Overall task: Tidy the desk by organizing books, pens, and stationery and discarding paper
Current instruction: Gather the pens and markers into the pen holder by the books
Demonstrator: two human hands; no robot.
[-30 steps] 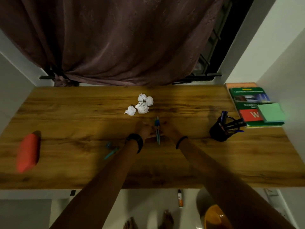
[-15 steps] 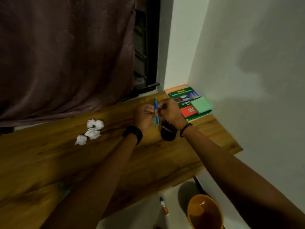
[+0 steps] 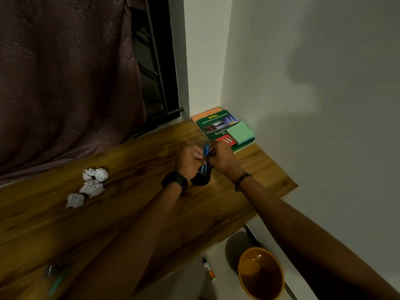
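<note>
Black wristwatch (image 3: 175, 182), dark beaded bracelet (image 3: 242, 180)

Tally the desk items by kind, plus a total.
Paper balls: 4
Books: 2 showing
Sticky pad: 1
Pen holder: 1
Pens: bunched or blurred, cannot count
Total: 8, pens excluded

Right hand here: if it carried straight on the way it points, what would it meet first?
Its own pinched blue pens aside, the right hand would most likely meet the left hand, close opposite it; depth is unclear.
</note>
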